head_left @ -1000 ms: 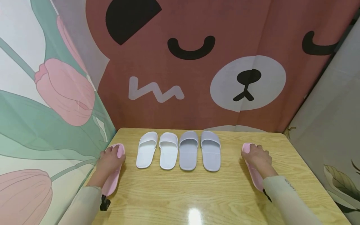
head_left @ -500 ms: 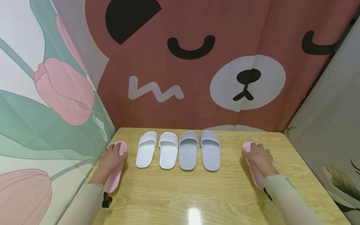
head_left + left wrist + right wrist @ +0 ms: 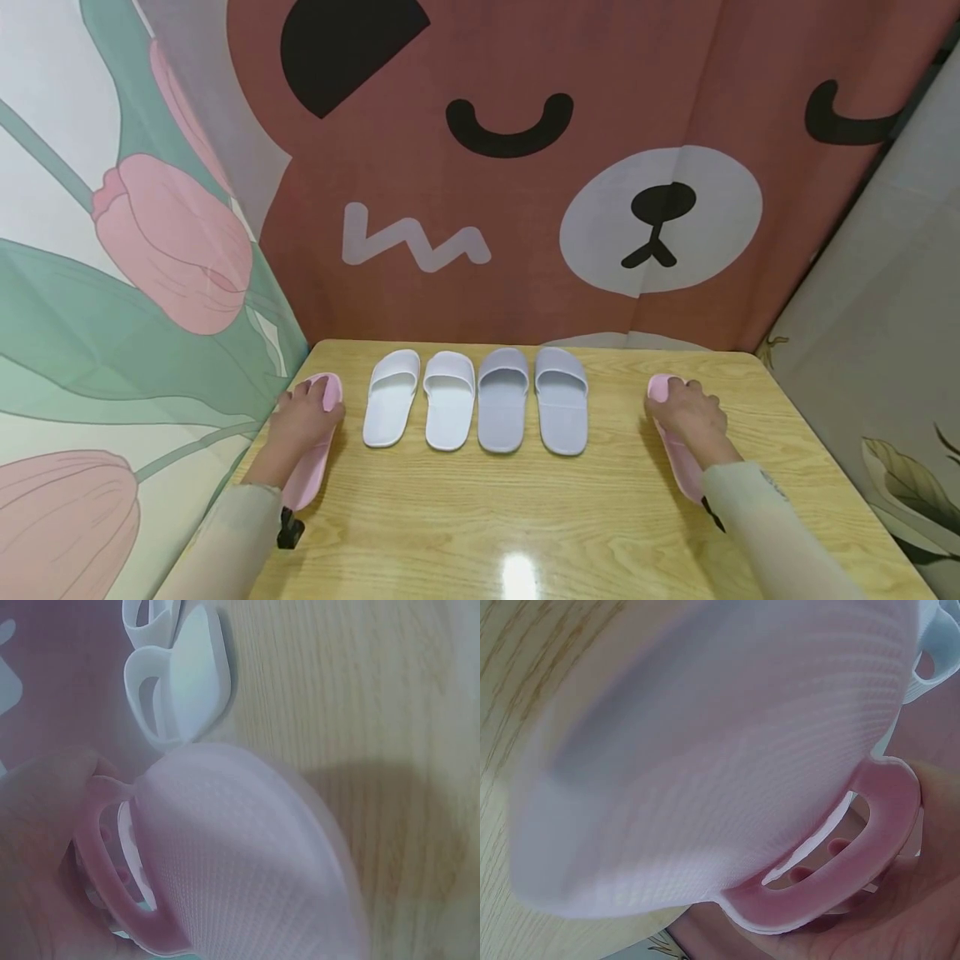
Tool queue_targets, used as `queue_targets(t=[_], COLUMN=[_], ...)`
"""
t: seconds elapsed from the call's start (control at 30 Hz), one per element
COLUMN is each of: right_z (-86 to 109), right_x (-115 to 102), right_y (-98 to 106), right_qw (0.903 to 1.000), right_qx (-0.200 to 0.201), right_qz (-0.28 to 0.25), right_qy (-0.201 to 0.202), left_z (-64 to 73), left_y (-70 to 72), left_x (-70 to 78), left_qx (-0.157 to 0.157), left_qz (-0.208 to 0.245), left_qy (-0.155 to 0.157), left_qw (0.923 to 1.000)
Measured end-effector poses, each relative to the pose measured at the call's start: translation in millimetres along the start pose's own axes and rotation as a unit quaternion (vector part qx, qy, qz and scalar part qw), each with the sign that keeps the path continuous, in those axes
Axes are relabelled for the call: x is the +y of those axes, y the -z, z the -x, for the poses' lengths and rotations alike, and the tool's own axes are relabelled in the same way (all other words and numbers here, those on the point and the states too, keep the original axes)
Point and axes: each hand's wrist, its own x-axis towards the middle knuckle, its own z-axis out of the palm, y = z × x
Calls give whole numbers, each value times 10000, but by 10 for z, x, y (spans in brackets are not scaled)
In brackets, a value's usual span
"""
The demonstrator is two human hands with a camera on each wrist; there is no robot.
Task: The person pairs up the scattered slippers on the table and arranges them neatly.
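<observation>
My left hand grips a pink slipper over its strap, at the left side of the table. In the left wrist view, the fingers curl round the strap of that slipper, whose textured sole faces the camera. At the right, my right hand holds another pink slipper the same way. Fingertips show through the strap opening of this slipper in the right wrist view. Between the hands lie a white slipper, a second white slipper, a grey slipper and another grey slipper.
The wooden table stands against a brown bear-print curtain. A tulip-print curtain borders the left side, and a pale leaf-print curtain the right. The slippers form a row near the back edge.
My left hand has shifted a little right and toward the back with its pink slipper. The right hand has moved only slightly toward the back. The white and grey slippers stay put.
</observation>
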Motion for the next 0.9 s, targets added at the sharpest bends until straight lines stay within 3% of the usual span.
queue_targets(t=[0.9], right_z=[-11], right_x=[-54], right_y=[11], right_qw=[10000], right_qx=[-18], right_qz=[8], right_qy=[-77], left_z=[-76], left_y=[29], left_x=[150], left_qx=[-64], left_qz=[-11], left_qy=[17], left_qw=[10000])
